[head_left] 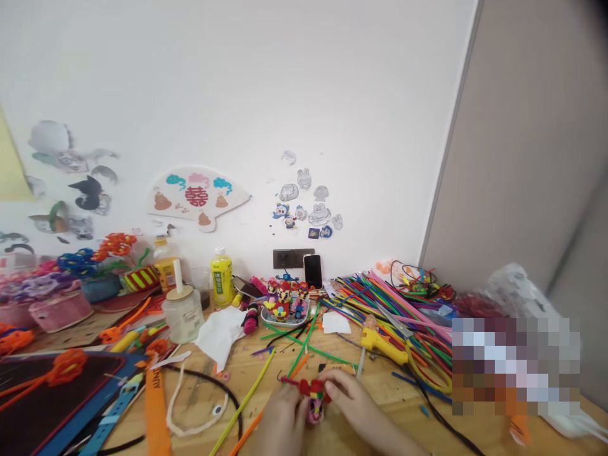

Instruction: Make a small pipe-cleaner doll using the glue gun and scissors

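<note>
Low in the middle of the head view, a small pipe-cleaner doll (315,411) with a pink and dark face and red parts on top is between my two hands. My left hand (284,415) closes round the doll's left side, its fingers partly hidden. On the other side, the fingertips of my right hand (346,394) pinch the red part (314,386). A pink stem sticks out to the left above my left hand. Behind them, similar finished-looking dolls (285,300) stand in a small tray (272,320).
A yellow glue gun (384,342) lies right of my hands, near a large bundle of coloured pipe cleaners (365,297). Scissors (396,320) rest on the bundle. At the left stand a lidded glass jar (183,320), a yellow bottle (221,278) and pipe-cleaner flowers (116,247). A phone (313,272) leans on the wall.
</note>
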{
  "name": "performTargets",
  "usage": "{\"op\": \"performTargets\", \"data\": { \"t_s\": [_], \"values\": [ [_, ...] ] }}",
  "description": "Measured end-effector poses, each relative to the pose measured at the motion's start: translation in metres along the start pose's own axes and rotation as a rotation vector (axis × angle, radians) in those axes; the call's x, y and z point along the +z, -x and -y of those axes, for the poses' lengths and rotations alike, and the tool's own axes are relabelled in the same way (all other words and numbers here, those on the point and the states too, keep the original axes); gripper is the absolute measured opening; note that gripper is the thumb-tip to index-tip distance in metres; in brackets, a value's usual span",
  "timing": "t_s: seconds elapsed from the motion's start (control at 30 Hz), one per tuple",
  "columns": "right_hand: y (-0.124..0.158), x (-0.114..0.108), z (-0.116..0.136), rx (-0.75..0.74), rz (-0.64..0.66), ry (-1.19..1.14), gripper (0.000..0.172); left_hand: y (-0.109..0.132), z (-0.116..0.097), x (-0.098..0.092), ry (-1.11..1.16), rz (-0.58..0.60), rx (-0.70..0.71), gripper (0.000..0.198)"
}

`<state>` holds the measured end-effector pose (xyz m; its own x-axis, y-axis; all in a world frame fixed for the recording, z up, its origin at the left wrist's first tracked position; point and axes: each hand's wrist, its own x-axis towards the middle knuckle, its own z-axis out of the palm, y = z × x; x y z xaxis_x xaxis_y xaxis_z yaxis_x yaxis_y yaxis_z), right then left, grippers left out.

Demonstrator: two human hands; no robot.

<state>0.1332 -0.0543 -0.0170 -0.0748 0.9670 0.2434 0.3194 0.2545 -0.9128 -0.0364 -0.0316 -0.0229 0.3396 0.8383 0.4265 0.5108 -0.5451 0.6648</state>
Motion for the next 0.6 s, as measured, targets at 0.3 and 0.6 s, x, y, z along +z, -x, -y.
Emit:
{"op": "performTargets", "data": {
  "t_s": [0.3, 0.6],
  "values": [
    [-0.001, -0.007, -0.006, -0.007, -0.121, 0.155, 0.029, 0.0, 0.021, 0.001, -0.361, -0.092, 0.352, 0.049],
    [-0.002, -0.002, -0.004, 0.016, -0.099, 0.209, 0.033, -0.003, 0.056, 0.022, -0.453, -0.025, 0.562, 0.035]
  ]
}}
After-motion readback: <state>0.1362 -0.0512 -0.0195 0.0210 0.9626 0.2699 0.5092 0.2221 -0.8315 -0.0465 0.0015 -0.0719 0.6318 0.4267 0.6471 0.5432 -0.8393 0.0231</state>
